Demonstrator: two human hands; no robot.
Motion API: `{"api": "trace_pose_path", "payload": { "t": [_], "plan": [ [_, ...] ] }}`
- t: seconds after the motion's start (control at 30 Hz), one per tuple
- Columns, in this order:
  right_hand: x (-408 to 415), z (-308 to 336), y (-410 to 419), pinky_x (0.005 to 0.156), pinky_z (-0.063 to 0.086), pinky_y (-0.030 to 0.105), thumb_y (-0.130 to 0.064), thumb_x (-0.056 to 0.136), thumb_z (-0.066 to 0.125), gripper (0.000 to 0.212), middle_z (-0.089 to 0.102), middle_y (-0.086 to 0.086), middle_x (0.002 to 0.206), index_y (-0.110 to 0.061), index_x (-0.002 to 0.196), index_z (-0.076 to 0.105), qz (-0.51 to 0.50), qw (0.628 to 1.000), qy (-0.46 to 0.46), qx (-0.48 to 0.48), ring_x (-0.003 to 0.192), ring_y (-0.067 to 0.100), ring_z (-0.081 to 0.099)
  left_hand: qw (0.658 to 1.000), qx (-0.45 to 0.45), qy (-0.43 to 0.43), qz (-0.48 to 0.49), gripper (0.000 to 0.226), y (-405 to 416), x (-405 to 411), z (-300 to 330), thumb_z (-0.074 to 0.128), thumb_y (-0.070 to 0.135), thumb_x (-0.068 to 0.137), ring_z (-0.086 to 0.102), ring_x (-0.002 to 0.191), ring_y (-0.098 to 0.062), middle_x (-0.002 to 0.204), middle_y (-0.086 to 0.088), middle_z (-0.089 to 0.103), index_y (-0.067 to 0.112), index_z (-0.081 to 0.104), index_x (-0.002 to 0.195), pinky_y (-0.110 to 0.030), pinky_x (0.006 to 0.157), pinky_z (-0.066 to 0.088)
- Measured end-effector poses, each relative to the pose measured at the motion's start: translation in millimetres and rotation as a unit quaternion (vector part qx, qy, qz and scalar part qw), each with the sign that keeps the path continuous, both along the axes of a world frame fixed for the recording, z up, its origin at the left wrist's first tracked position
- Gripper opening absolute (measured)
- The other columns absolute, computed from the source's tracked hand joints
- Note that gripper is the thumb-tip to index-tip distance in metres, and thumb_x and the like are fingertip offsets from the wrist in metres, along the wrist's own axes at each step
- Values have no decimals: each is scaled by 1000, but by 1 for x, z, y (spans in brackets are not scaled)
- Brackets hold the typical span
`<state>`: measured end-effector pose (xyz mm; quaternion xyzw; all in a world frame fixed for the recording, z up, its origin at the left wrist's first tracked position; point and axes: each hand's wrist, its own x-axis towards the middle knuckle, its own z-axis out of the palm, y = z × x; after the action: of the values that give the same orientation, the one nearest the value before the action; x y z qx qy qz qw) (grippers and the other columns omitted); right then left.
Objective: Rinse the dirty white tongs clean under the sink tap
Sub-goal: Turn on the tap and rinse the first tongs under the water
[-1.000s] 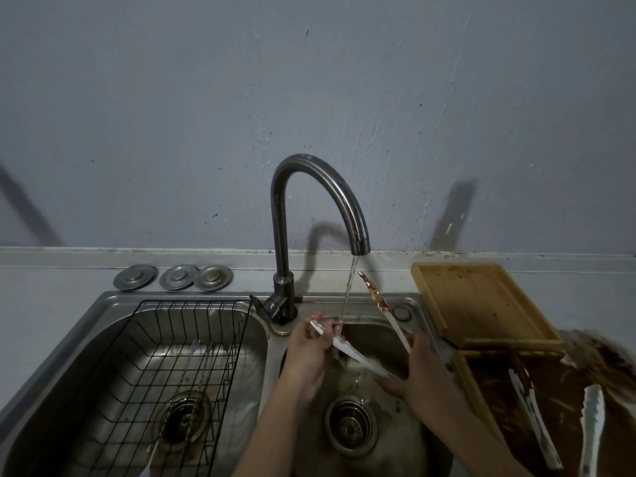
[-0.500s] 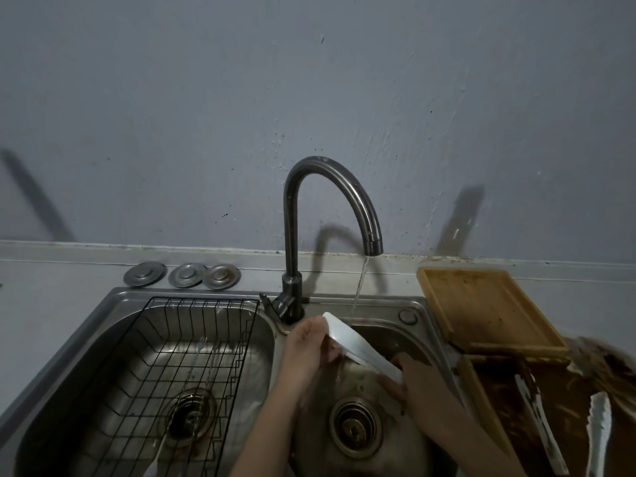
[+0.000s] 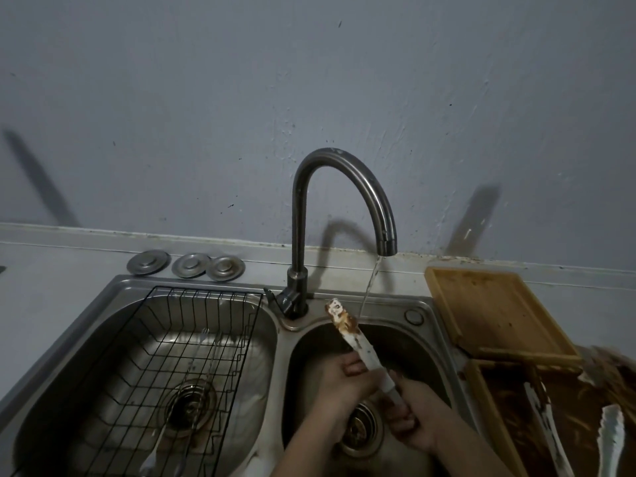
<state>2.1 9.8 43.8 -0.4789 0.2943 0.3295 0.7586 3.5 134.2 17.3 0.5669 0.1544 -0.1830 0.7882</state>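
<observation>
White tongs smeared with brown sauce near the tip point up and to the left over the right sink basin. My right hand grips their lower end. My left hand holds the shaft just above it. A thin stream of water runs from the curved tap and falls right beside the dirty tip.
A black wire rack with utensils sits in the left basin. Three metal sink plugs lie behind it. A wooden board and a sauce-stained tray holding two more white tongs stand to the right.
The tongs have turned over, so the stained side faces up, with the tip raised toward the tap. My hands slid down to the handle end.
</observation>
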Motion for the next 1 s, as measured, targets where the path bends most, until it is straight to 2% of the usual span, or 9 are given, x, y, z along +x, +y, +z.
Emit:
{"api": "trace_pose_path", "payload": {
  "t": [0.1, 0.2, 0.27, 0.4, 0.47, 0.6, 0.8, 0.9, 1.0],
  "plan": [
    [5, -5, 7, 30, 26, 17, -39, 94, 41, 40, 49, 5, 49, -5, 86, 61, 72, 985, -42, -151, 32, 10, 37, 999, 2, -3, 46, 21, -1, 2, 6, 70, 4, 79, 72, 84, -21, 85, -10, 76, 3, 68, 100, -31, 75, 57],
    [8, -8, 10, 49, 37, 25, -41, 96, 35, 39, 63, 6, 79, -15, 95, 64, 116, 918, -168, -340, 59, 14, 54, 999, -9, -4, 52, 15, 5, 5, 8, 63, 9, 86, 72, 89, -24, 93, -14, 75, 1, 69, 97, -34, 79, 58],
    [6, -8, 12, 54, 38, 20, -40, 97, 32, 31, 64, 0, 86, -25, 102, 59, 146, 873, -263, -385, 64, 8, 55, 997, -32, 12, 73, 20, 6, 8, 8, 56, 15, 92, 72, 87, -27, 95, -18, 74, -1, 68, 97, -35, 74, 58],
    [4, -11, 19, 68, 45, 20, -41, 97, 32, 26, 58, -13, 85, -29, 107, 53, 207, 816, -316, -437, 77, 1, 57, 993, -64, 57, 83, 35, 8, 14, 6, 46, 26, 97, 71, 79, -29, 97, -25, 71, -3, 65, 97, -34, 65, 59],
    [4, -11, 21, 75, 47, 23, -42, 96, 32, 26, 58, -13, 89, -29, 107, 52, 200, 811, -325, -443, 84, 3, 58, 995, -58, 49, 63, 27, 8, 14, 2, 51, 19, 95, 69, 78, -28, 97, -24, 70, -4, 65, 99, -33, 64, 58],
    [6, -11, 21, 68, 45, 20, -44, 96, 30, 28, 60, -10, 91, -28, 106, 51, 205, 807, -329, -446, 81, 2, 58, 996, -66, 32, 50, 15, 10, 16, -4, 60, 7, 88, 70, 88, -30, 100, -25, 71, -3, 68, 97, -41, 85, 56],
    [3, -16, 19, 64, 37, 10, -37, 97, 32, 25, 55, -10, 98, -24, 114, 47, 220, 803, -326, -448, 86, 1, 55, 988, -76, 86, 106, 43, 5, 13, -5, 46, 38, 95, 70, 94, -33, 103, -22, 71, -1, 63, 106, -44, 84, 57],
    [2, -15, 16, 62, 37, 12, -33, 98, 32, 18, 56, -10, 93, -26, 105, 46, 217, 808, -320, -445, 82, -2, 53, 995, -27, 72, 69, 43, 2, 8, -2, 44, 38, 96, 69, 96, -29, 106, -18, 71, 3, 64, 109, -38, 82, 57],
    [2, -15, 15, 71, 46, 23, -32, 99, 31, 23, 60, -1, 103, -23, 109, 48, 192, 819, -307, -445, 88, 8, 59, 998, 2, 48, 26, 35, 0, 3, 6, 42, 30, 98, 68, 94, -23, 104, -12, 71, 8, 68, 107, -28, 73, 54]
  ]
}}
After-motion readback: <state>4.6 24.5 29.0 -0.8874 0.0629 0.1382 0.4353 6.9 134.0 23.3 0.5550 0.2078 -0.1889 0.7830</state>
